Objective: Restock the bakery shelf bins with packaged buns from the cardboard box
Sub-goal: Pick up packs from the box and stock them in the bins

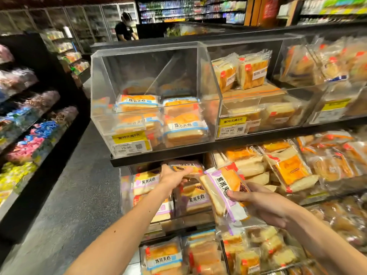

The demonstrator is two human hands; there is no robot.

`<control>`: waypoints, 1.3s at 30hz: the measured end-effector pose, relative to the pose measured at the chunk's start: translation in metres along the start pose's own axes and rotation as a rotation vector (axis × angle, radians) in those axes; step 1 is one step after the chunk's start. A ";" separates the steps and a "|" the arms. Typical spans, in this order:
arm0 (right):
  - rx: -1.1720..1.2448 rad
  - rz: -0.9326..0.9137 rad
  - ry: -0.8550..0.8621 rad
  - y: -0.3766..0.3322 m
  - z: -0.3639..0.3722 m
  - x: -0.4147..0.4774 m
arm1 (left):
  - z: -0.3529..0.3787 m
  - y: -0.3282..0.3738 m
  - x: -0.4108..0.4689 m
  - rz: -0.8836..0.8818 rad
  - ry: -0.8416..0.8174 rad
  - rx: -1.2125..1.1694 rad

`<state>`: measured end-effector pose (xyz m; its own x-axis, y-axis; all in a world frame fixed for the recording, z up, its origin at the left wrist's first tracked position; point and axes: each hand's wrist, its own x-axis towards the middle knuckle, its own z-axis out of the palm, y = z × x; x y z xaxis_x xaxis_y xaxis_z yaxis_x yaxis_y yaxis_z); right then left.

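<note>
Right hand: the right hand comes in from the lower right. Its thumb lies across the front of a purple-wrapped bun and its fingers curl behind, pinching the pack at its lower right end.
Purple-wrapped bun: tilted, with its free end pointing up and left toward the other hand. It is held in the air before the right front corner of the middle bin.
Lower packs: wrapped buns lie on the bottom shelf, under both forearms.
Left hand: the left hand reaches forward and is seen from the back, with its fingers curled around a second bun.
Second bun: it sits just above and beyond the left hand's fingers, at the top of the middle bin and right under the black shelf edge.
Middle bin: clear walls, with purple-labelled packs stacked inside against its left wall and front.
Upper bin: a clear bin stands on the shelf edge. Blue-wrapped buns lie along its front and a yellow price tag is at its front left corner.
Neighbouring bin: the next bin to the right holds two packs standing upright at the back.
Side shelves: racks of coloured sweets stand across the grey floor on the left.
Far end: a person in dark clothes stands by the glass-door coolers.
</note>
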<state>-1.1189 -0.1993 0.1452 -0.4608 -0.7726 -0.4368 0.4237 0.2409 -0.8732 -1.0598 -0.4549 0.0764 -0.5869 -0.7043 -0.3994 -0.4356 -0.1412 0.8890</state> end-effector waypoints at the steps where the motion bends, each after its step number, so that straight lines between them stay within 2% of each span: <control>1: 0.011 -0.005 0.018 0.001 0.000 0.002 | 0.000 -0.002 0.000 0.063 0.025 0.171; 3: 0.012 0.003 0.007 0.000 0.005 0.004 | 0.000 -0.004 -0.003 0.183 0.108 0.573; 6: 0.025 -0.003 -0.006 0.003 0.012 0.006 | -0.001 0.000 -0.004 0.248 0.144 0.959; 8: 0.027 -0.001 -0.004 0.004 0.014 0.006 | 0.001 0.001 -0.001 0.241 0.127 1.086; 10: 0.025 0.007 -0.015 0.003 0.015 0.006 | 0.000 0.002 -0.004 0.226 0.104 1.126; 12: 0.029 0.010 -0.024 0.001 0.018 0.004 | -0.006 0.002 -0.012 0.282 0.123 1.148; 14: 0.053 0.012 -0.031 -0.001 0.019 0.006 | -0.016 0.000 -0.023 0.489 0.174 1.166; 19: 0.049 0.027 -0.049 -0.009 0.028 0.012 | -0.048 -0.014 -0.054 1.315 0.125 1.069; 21: -0.001 0.041 -0.066 -0.009 0.035 0.018 | -0.056 -0.016 -0.069 1.484 0.085 1.093; 23: -0.092 0.044 -0.086 -0.012 0.045 0.022 | -0.061 -0.014 -0.085 1.576 0.045 1.223; 25: -0.186 0.034 -0.118 -0.012 0.050 0.030 | -0.061 -0.013 -0.094 1.630 -0.016 1.272; 28: -0.245 0.076 -0.171 -0.015 0.058 0.037 | -0.068 -0.022 -0.097 1.645 -0.091 1.217; 31: -0.267 0.118 -0.236 -0.012 0.064 0.048 | -0.080 -0.033 -0.096 1.638 -0.033 1.194; 34: -0.191 0.165 -0.240 -0.004 0.062 0.062 | -0.092 -0.036 -0.099 1.599 -0.018 1.212; 39: -0.102 0.168 -0.090 -0.009 0.058 0.069 | -0.118 -0.033 -0.096 1.502 0.132 1.311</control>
<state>-1.1095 -0.2884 0.1355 -0.3171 -0.7649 -0.5607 0.4056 0.4250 -0.8092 -0.9087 -0.4643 0.1120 -0.8740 0.2014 0.4422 0.0879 0.9606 -0.2638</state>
